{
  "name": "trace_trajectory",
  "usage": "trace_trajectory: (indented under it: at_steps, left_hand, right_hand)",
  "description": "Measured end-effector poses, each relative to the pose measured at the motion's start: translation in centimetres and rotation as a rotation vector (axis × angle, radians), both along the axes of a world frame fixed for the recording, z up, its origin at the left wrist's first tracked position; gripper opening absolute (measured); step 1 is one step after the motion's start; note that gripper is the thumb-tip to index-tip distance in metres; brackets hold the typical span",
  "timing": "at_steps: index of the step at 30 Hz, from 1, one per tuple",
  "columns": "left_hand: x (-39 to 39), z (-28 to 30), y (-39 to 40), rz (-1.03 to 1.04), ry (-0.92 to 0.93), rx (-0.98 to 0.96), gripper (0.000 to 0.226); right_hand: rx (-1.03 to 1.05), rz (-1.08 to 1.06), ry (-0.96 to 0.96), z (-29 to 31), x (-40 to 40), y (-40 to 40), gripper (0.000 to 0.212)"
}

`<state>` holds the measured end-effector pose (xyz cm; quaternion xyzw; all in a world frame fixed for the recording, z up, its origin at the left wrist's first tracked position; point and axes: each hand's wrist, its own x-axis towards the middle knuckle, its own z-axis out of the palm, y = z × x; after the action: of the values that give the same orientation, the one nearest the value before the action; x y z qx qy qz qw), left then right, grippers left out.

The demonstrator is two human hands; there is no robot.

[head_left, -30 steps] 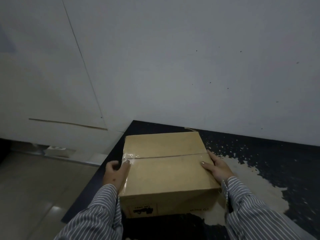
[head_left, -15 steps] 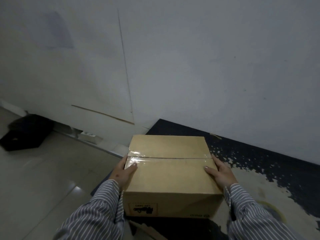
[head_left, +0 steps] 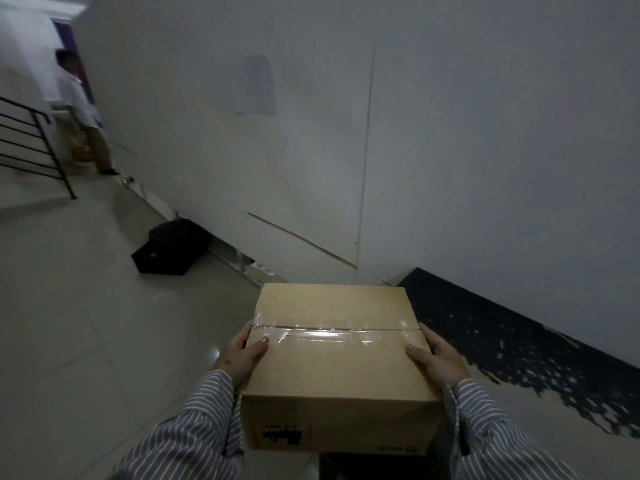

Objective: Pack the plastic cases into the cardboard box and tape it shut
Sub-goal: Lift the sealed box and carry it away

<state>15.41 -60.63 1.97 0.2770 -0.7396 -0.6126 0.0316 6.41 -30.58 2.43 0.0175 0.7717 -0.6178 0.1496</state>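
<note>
Cardboard box [head_left: 337,355] held up in front of the body, clear of the floor, flaps closed and clear tape [head_left: 332,332] running left-right along the top seam; plastic cases not visible, presumably inside; left hand [head_left: 242,355] clamped on the box's left side wall, thumb lying over the top edge at the tape end; right hand [head_left: 438,362] mirrored on the right side wall, thumb also on top; both hands closed around the box, fingers below mostly hidden; striped sleeves [head_left: 194,420] frame the box from either side; key relation: box sits squarely between the two hands, tape seam running hand to hand, neither hand nearer than the other, box extending away from the body; judgement: packing and taping look done, this step is carrying the sealed box somewhere; any set-down needs both hands lowering evenly since the grip is side pressure only, slip risk if one side loosens; dark worn mat [head_left: 512,344] on the floor to the right along the wall [head_left: 450,133]; black bag [head_left: 173,247] on the floor ahead left; black railing [head_left: 31,143] and another person [head_left: 81,109] far left, well apart.
</note>
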Motion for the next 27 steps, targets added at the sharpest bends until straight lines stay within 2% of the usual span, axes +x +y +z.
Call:
trace_trajectory:
  at_steps: [7,14,19,27]
  left_hand:
    - [0.1,0.1,-10.2,0.09,-0.034,-0.071,0.051]
    - [-1.6,1.9,-23.5,0.139,-0.022,-0.126,0.048]
    - [-4.8,3.2,-32.6,0.154,0.013,-0.196,0.048]
    - [-13.0,4.1,-42.4,0.101,0.056,-0.193,0.048]
  right_hand:
    - [-0.042,0.094,-0.018,-0.1,-3.4,-10.9,0.06]
    - [-0.084,0.145,-0.041,-0.7,-6.8,-25.1,0.058]
    - [-0.106,0.152,-0.028,-0.2,-10.3,-34.7,0.058]
    - [-0.122,0.108,-0.004,1.1,-17.2,-43.9,0.056]
